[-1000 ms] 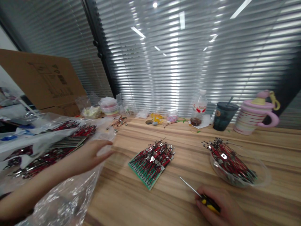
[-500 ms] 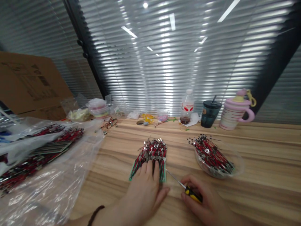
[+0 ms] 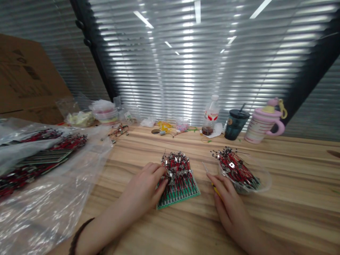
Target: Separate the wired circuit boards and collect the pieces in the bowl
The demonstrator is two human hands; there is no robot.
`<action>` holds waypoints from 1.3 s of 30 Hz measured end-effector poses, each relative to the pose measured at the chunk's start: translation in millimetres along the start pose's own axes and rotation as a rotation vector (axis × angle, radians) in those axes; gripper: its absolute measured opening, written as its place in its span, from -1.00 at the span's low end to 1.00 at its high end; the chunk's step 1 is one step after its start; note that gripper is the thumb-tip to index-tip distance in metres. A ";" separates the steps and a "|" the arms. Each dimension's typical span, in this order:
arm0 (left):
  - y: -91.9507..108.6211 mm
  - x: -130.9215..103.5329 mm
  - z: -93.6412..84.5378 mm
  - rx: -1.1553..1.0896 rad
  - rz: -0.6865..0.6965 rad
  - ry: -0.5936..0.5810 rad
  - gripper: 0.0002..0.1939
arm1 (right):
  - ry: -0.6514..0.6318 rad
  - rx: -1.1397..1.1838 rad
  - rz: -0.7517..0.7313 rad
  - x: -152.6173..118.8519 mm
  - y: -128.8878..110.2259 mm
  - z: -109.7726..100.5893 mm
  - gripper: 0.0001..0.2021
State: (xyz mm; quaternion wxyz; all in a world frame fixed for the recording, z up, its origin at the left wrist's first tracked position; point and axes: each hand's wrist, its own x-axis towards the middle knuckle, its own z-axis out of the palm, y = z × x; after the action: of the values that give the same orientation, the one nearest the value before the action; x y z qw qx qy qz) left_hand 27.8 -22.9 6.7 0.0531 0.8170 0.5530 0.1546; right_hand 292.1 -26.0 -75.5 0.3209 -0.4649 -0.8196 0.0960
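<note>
A green circuit board (image 3: 183,194) lies on the table in front of me, covered with rows of red and black wires that carry small parts at their tips. My left hand (image 3: 148,182) is closed at the board's left side, thumb and fingers pinching its edge and the wires there; the fingertips are partly hidden. To the right of the board, my right hand (image 3: 230,198) grips a screwdriver (image 3: 216,191) with a yellow and black handle, its thin metal shaft pointing up and left, clear of the board. Close beyond that hand stands a clear plastic bowl (image 3: 266,180) holding loose wires (image 3: 239,168).
At left, a clear plastic bag (image 3: 87,177) holds more wired boards (image 3: 50,157). Along the back stand stacked plastic lids (image 3: 105,111), a bottle (image 3: 211,117), a dark cup (image 3: 235,124) and a pink mug (image 3: 261,124). Loose wires (image 3: 119,130) lie at the back left, near a cardboard box (image 3: 32,81).
My left hand has gone from lying flat on the wires to the board's left edge, and the board has turned. My right hand with the screwdriver has moved up and away from the board.
</note>
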 end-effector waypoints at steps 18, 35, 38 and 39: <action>-15.4 15.5 16.4 -0.335 -0.016 -0.076 -0.67 | -0.243 -0.076 -0.116 52.5 -36.5 -12.8 -0.54; -4.4 6.2 3.4 -0.093 0.113 -0.072 -0.68 | -0.422 0.278 0.097 90.3 -26.3 -16.5 -0.84; -4.9 6.9 -0.9 -0.153 0.124 -0.064 -0.77 | -0.487 0.359 0.130 90.8 -24.1 -22.2 -0.90; -5.6 7.5 -1.6 -0.184 0.118 -0.061 -0.80 | -0.514 0.380 0.138 91.2 -23.8 -24.1 -0.91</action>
State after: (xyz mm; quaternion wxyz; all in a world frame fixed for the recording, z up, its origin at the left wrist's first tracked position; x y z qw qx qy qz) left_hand 24.9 -14.0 8.2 0.1355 0.8442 0.4855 0.1824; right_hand 257.3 32.7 -6.0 0.1774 -0.4118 -0.8077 0.3828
